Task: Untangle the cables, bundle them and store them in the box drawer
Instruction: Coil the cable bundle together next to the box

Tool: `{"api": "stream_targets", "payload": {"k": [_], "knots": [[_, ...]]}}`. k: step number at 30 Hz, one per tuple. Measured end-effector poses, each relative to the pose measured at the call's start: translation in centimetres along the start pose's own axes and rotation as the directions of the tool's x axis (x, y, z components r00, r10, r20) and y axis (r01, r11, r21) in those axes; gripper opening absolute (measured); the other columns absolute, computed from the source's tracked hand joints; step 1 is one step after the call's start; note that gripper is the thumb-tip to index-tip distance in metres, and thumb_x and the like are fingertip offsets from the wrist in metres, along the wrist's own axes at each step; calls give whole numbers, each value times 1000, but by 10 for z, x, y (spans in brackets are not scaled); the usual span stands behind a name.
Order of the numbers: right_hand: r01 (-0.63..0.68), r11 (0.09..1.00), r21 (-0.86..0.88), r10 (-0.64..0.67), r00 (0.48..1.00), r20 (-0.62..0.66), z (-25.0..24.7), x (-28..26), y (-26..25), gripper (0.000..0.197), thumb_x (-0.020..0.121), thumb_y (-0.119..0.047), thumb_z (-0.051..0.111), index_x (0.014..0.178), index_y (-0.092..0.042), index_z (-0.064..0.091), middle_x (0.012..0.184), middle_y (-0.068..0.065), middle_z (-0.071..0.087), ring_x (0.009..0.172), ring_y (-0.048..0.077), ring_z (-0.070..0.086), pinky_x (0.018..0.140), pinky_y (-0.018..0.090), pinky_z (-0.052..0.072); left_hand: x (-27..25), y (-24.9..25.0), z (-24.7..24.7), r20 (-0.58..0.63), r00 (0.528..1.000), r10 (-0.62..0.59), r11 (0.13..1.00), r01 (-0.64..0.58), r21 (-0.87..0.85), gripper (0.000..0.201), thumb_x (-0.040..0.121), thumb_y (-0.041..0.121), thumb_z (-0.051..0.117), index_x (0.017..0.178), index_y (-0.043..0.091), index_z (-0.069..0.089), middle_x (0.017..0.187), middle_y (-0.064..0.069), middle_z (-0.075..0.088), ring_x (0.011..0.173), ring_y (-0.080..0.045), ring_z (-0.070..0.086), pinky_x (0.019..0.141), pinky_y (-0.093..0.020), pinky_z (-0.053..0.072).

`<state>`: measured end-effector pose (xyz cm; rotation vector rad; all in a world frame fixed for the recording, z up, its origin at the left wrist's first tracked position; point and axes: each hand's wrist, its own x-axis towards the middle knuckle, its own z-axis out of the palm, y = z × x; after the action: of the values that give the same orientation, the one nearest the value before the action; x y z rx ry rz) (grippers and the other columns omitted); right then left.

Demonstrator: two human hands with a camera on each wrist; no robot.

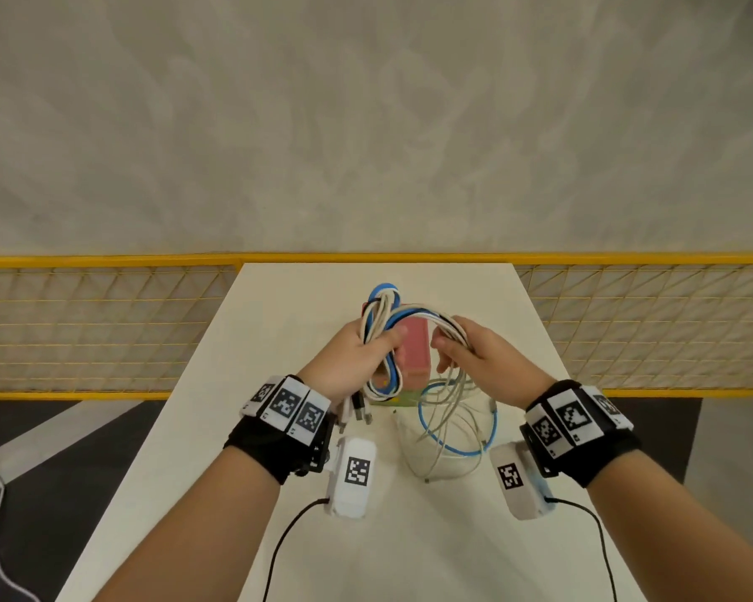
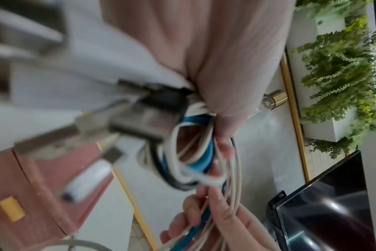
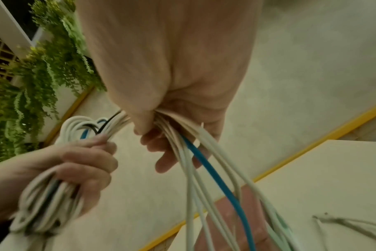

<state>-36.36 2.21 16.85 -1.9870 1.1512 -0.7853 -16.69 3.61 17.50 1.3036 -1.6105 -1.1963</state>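
Fingers (image 3: 92, 163) of both hands curled round cables (image 1: 414, 317), above box (image 1: 414, 349).

We saw the right hand (image 3: 174, 95) from behind, fingers curled round a bunch of white cables (image 3: 206, 141) and one blue cable (image 3: 215, 171), which hung down blurred toward the table (image 3: 324, 178). The left hand (image 3: 82, 163) gripped a coiled bundle (image 3: 47, 205) of white, blue and black strands, with loops sticking up above its fingers. A pink box (image 3: 230, 214) showed behind the hanging strands (mostly hidden). Loose cable ends (image 3: 341, 222) lay on the table. Green plants (image 3: 39, 81) hung upper left.
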Motion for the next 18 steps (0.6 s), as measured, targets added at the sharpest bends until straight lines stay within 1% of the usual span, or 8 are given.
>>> {"api": "stream_targets", "payload": {"k": [2,4,7,8,10,14,16,18], "knots": [[-20,999,34,21,1000,-10,5,-7,4,19,99,-20,41,86,-30,49,73,-4,57,69,14,59,70,28,47,2,-1,1,-15,1000,-19,994,17,-106,38,99,32,52,64,17,49,51,6,47,50,-16,54,59,-30,47],[-46,992,118,52,997,-50,13,-11,-1,22,100,-21,37,84,-32,47,65,-7,51,57,11,55,64,38,49,5,0,5,-50,998,-50,989,42,-144,38,97,35,54,64,17,46,48,8,41,44,-13,46,52,-25,43],[-35,994,107,53,984,-173,24,-9,-16,21,101,-22,36,85,-34,43,62,-13,44,47,-1,48,56,25,49,8,4,14,-119,992,-34,997,25,-78,46,88,54,55,63,17,47,47,6,44,44,-13,46,53,-24,42],[-25,998,59,37,977,-210,26,-8,-21,17,100,-22,35,87,-31,42,63,-13,46,48,-2,49,53,15,43,7,6,17,-129,991,-25,999,21,-38,51,80,65,54,65,17,50,51,4,49,47,-12,50,55,-24,43],[-50,998,-25,43,971,-233,30,-3,-29,9,99,-21,36,95,-18,43,64,-9,51,50,1,50,48,13,38,7,9,25,-96,995,-30,1000,29,-11,59,66,77,51,70,19,57,63,1,58,56,-9,56,58,-22,45],[-86,910,-405,81,996,-30,36,8,-38,22,95,-9,38,107,0,54,88,16,65,72,27,61,59,29,39,5,18,35,-27,995,-98,987,93,-130,45,84,60,54,75,16,62,70,-4,66,65,-9,64,54,-14,46],[-36,859,-511,60,998,31,35,10,-43,24,95,-7,38,110,3,54,89,15,64,74,24,60,56,22,31,7,18,34,-95,982,-165,969,143,-201,46,85,57,59,91,13,69,83,-9,72,78,-14,69,62,-21,50],[17,911,-411,4,999,51,32,6,-44,22,95,-9,38,114,-1,48,77,4,58,62,16,54,51,20,32,8,16,34,-189,963,-190,966,149,-213,54,81,58,64,103,9,65,83,-6,70,74,-13,67,58,-21,47]]}}
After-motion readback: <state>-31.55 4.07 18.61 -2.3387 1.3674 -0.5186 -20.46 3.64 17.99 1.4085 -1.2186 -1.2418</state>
